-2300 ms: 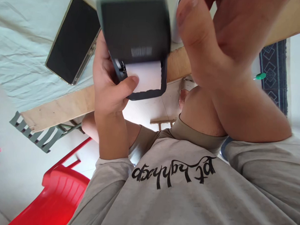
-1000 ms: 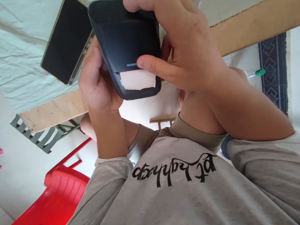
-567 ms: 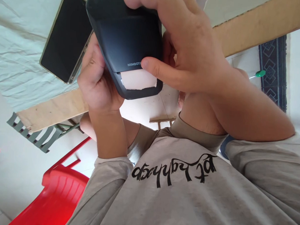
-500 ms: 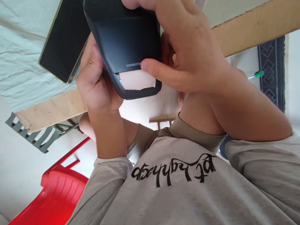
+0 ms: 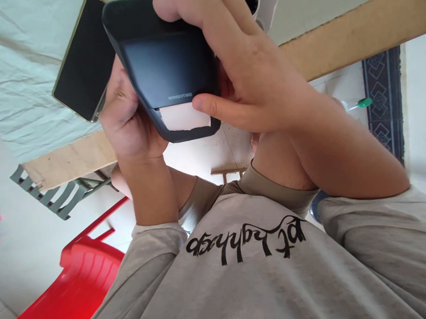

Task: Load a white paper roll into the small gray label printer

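The left hand (image 5: pixel 130 123) is curled shut around the left edge and underside of a dark label printer (image 5: pixel 160 68), its fingers hidden behind the body and the heel of the palm pressed against the lower left corner. The right hand (image 5: pixel 251 81) is closed over the printer's right side: its fingers wrap the far upper edge, and its thumb (image 5: pixel 215 107) lies flat across the lower front, the tip touching the white label paper (image 5: pixel 181 119) that shows in the printer's outlet slot. Both hands grip the printer together, holding it in the air above the tabletop (image 5: pixel 75 156) edge, in front of the person's chest. Compared with the frame half a second ago, the printer sits a little further to the left and is tilted slightly more, the thumb has slid leftward along the paper edge, and the grip of both hands is unchanged; more than two seconds ago the right hand was off the printer altogether. The printer's long axis runs from upper left to lower right, with the paper slot end pointing down toward the person's grey shirt (image 5: pixel 264 274) and the rounded end pointing away. Left of the printer a dark smartphone (image 5: pixel 83 60) lies face up on the pale green cloth (image 5: pixel 22 66) covering the tabletop. Below the printer and to the left stands a red plastic chair (image 5: pixel 77 280).
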Motion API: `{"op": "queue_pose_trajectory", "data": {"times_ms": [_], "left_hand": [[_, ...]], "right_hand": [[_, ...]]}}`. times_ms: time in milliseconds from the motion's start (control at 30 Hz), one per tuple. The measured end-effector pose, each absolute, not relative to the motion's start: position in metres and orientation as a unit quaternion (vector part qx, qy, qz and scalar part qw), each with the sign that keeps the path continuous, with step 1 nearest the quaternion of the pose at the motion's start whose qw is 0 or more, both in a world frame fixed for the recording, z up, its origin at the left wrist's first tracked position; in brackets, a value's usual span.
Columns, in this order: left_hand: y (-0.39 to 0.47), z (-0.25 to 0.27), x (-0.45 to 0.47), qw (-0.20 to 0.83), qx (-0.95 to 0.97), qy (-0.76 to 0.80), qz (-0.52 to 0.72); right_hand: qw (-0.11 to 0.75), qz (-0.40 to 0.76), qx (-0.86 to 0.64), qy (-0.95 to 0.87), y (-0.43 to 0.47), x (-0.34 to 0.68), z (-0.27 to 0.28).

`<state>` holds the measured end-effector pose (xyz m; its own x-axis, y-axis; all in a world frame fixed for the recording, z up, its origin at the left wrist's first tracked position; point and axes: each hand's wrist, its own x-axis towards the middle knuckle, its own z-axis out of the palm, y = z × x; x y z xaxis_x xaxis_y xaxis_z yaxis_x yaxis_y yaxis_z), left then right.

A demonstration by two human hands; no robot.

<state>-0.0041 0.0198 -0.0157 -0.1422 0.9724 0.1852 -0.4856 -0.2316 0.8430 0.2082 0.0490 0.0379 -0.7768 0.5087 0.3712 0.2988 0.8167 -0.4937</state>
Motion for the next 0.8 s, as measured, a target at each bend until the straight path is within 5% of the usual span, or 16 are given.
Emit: {"op": "queue_pose_trajectory", "data": {"times_ms": [800], "left_hand": [[0.02, -0.011, 0.002, 0.542, 0.429, 0.318, 0.649]], "right_hand": [[0.252, 0.196, -0.255, -0.913, 0.049, 0.212, 0.045]]}}
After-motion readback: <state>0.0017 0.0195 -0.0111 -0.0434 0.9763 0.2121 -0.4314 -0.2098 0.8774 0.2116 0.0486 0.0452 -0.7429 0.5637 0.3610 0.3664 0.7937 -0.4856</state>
